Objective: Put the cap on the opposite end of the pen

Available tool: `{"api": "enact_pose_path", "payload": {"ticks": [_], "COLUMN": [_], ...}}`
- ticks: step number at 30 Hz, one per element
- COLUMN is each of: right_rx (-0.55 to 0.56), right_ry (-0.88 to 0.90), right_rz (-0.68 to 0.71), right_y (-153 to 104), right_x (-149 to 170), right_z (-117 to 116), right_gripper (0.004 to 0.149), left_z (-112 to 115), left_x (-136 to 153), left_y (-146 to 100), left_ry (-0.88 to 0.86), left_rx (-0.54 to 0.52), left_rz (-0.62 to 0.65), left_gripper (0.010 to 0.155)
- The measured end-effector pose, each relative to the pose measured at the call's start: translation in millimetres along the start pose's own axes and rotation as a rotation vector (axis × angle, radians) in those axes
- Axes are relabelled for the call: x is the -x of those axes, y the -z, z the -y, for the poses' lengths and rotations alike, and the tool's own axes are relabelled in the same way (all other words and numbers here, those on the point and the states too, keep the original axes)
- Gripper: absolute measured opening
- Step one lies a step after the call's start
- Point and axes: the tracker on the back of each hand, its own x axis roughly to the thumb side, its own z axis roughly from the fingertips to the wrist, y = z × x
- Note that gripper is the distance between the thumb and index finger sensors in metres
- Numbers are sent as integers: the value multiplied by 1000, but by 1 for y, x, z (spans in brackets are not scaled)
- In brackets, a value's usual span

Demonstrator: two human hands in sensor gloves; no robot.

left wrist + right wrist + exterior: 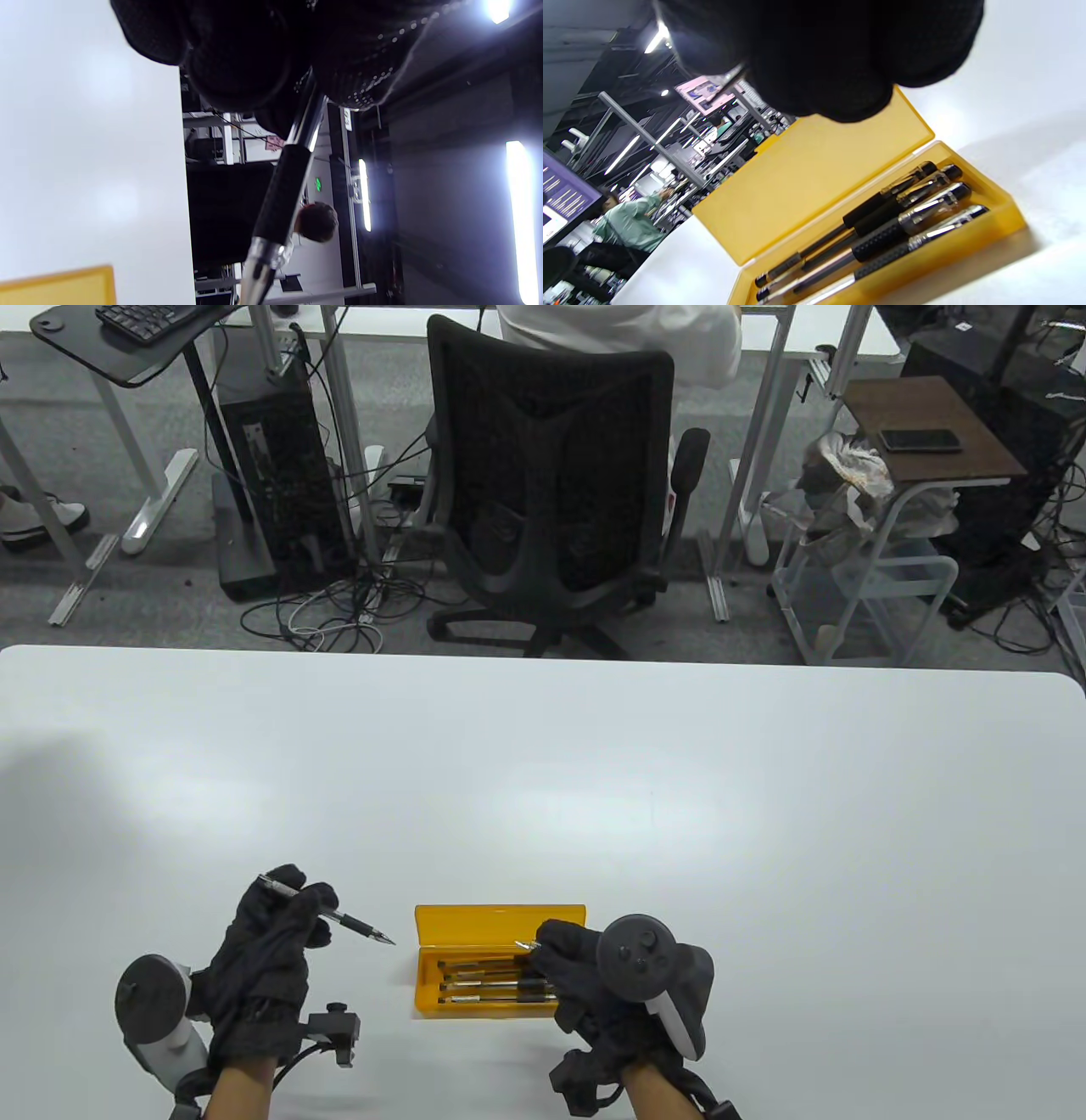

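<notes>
My left hand grips an uncapped black and silver pen above the table, its bare tip pointing right toward the case. In the left wrist view the fingers close around the pen. My right hand hovers over the right end of the open yellow pen case and pinches a small silver-clipped pen cap. In the right wrist view the fingers hide most of the cap, and only its clip shows.
The yellow case lies open on the white table with several capped pens side by side in it. Its corner shows in the left wrist view. An office chair stands beyond the table's far edge.
</notes>
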Motion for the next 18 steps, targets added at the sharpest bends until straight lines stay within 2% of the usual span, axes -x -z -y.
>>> {"api": "enact_pose_path", "payload": {"ticks": [6,9,15,18], "right_rx": [-31,-29,-43,-26], "right_ry": [-41,-40,-46,-48], "right_rz": [26,29,46,61], "right_y": [-2,-2,-3,-5], "right_x": [-3,-4,-5,-7], "right_z": [-4,-5,-8,-6], "right_gripper": [48,48,48,48], "left_z": [19,34,67,77], "left_x": [-10,-18,-39,-42], "left_y": [-5,-7,-25,-31], "left_ry": [207,360,954,1076], "left_rx": [114,207,367,400], "left_rz": [126,215,538,614], "left_gripper": [56,53,48,47]}}
